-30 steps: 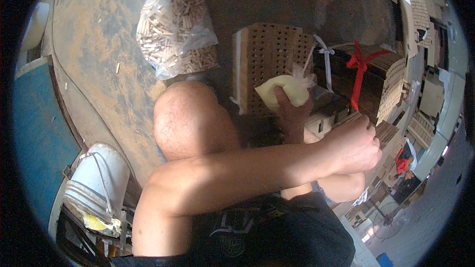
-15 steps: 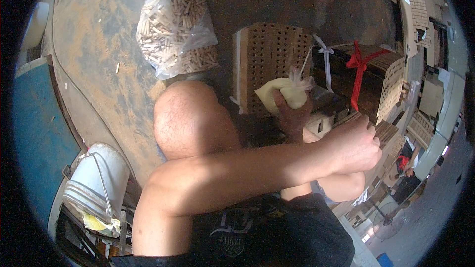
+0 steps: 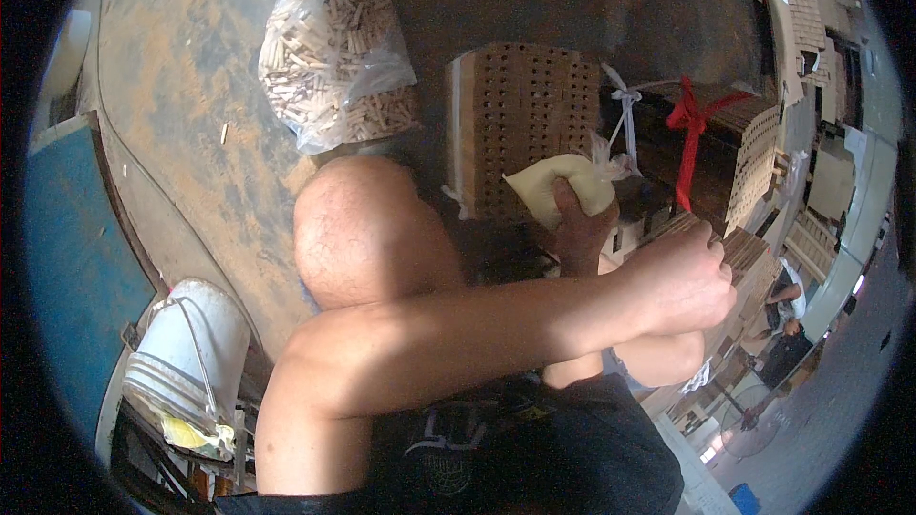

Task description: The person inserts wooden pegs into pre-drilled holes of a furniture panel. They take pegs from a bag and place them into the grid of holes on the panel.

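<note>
My right hand [image 3: 582, 229] is closed around a plastic bag of pale yellow paste [image 3: 582, 186], its thumb pressed into the near side. The bag's pointed corner faces left, over a wooden block with rows of drilled holes [image 3: 520, 114]; whether it touches the wood I cannot tell. Its gathered clear end sticks out to the upper right. Across my body my left forearm reaches to the right, covering part of my right arm. At its end my left hand [image 3: 692, 277] is curled into a fist above my right knee, near stacked wood strips; anything inside the fist is hidden.
A clear bag of small wooden dowels [image 3: 339, 67] stands beyond my left knee. White and red ties [image 3: 689, 143] bind wood stacks to the right. A white bucket [image 3: 186, 353] stands at lower left, a fan [image 3: 749, 420] at lower right. People are in the right background.
My right hand has shifted the paste bag a little to the right and nearer to me, and its shape has changed. My left fist stays put. A background person has moved.
</note>
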The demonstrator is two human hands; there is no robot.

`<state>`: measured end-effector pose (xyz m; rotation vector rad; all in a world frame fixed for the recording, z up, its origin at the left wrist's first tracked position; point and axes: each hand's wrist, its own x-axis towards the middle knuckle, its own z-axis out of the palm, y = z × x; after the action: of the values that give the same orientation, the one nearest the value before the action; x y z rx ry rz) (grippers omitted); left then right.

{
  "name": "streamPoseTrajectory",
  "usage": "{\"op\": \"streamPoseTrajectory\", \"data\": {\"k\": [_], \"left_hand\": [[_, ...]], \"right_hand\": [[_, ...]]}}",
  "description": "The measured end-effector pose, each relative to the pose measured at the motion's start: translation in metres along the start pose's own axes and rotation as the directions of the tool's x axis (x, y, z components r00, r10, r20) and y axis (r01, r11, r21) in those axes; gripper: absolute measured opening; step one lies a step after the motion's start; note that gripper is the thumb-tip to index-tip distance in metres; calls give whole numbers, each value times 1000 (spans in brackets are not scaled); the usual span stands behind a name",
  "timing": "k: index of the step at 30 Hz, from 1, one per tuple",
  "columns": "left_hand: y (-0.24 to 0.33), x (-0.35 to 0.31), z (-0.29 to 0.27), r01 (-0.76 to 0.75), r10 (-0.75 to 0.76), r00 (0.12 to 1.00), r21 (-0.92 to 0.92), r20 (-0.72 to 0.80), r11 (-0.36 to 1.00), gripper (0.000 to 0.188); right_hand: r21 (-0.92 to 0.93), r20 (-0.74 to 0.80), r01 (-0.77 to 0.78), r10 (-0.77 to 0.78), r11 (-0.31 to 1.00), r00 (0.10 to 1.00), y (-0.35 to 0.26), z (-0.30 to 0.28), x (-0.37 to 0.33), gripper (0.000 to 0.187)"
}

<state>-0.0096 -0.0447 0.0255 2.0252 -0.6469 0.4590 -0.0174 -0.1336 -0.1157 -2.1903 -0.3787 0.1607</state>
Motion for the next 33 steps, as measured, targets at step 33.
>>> {"op": "streamPoseTrajectory", "data": {"k": [33], "left_hand": [[6, -7, -3, -7, 7, 999, -9, 47, 1000, 17]], "right_hand": [[353, 10, -317, 335, 880, 942, 4, 10, -7, 39]]}}
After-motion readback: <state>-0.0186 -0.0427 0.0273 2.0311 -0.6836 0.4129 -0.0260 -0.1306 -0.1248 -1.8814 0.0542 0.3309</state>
